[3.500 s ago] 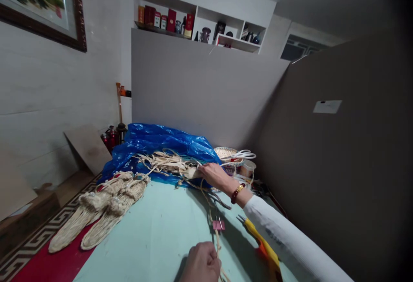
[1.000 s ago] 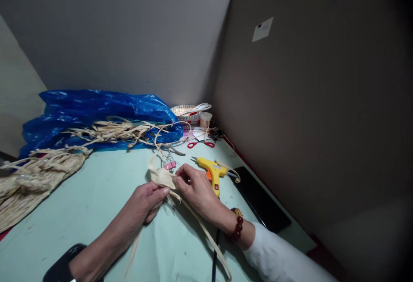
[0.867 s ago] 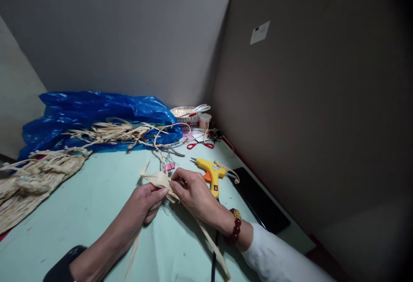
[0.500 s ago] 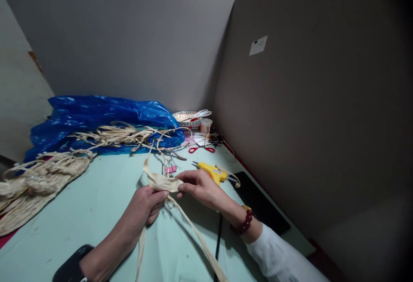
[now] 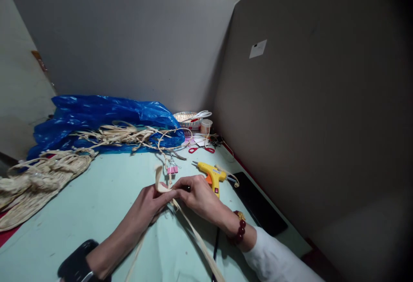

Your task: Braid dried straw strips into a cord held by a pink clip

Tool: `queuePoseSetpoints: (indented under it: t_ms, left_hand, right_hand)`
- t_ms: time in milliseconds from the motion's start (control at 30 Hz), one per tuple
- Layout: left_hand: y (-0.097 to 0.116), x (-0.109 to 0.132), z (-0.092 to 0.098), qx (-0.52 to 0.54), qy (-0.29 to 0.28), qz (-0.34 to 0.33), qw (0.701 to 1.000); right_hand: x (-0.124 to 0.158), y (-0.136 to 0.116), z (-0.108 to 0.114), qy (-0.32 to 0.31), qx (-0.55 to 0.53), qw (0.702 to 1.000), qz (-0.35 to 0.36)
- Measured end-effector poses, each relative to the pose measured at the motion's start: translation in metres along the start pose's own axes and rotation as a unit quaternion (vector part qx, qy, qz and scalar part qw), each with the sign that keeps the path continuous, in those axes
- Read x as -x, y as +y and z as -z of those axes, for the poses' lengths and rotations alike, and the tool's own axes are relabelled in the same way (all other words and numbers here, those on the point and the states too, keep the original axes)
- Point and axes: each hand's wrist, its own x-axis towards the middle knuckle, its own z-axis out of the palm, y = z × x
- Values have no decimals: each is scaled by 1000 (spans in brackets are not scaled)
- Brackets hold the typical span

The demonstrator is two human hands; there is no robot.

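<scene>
Both hands meet over the pale green table [image 5: 97, 200], pinching one pale dried straw strip [image 5: 158, 178]. My left hand [image 5: 151, 203] is closed on the strip's folded part, whose free end curls up above the fingers. My right hand [image 5: 197, 195], with a dark red bead bracelet [image 5: 239, 229] at the wrist, pinches the same strip right beside it. Long tails [image 5: 196, 239] of the strip run from under the hands toward the near edge. A pink binder clip [image 5: 172, 169] lies just beyond the hands.
A yellow glue gun [image 5: 211, 174] lies right of my hands, a black phone [image 5: 258, 204] beside it. Red-handled scissors [image 5: 201, 148], a small basket [image 5: 187, 118] and a cup stand in the corner. Loose straw [image 5: 122, 135] on a blue plastic bag [image 5: 97, 114], woven straw sandals [image 5: 35, 181] at left.
3.5 s ago my right hand reached to the straw pile. Since then both hands came together on one strip, folding it tighter; its free end now curls upward.
</scene>
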Motion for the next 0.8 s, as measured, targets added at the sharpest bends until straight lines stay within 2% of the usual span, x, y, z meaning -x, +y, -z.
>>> queuePoseSetpoints:
  t_ms: [200,333,400,500,633,800]
  left_hand:
    - [10,7,-5,33,31,0,999]
    - [8,5,-4,36,33,6,999]
    - [5,3,-3,48,34,9,998]
    - [2,2,-2,72,33,10,997]
    - [2,2,-2,97,33,6,995]
    - [-5,0,-4,114,55,-2,992]
  right_hand:
    - [0,1,10,-57,6,998,22]
    - [-4,6,22,-124,-43,991,-29]
    - [-5,7,24,-159,-106,979,-65]
    - [-6,7,22,-177,-198,958,-108]
    - [-7,9,11,-134,-221,955,-145]
    - [-10,19,-11,-11,-201,969,-144]
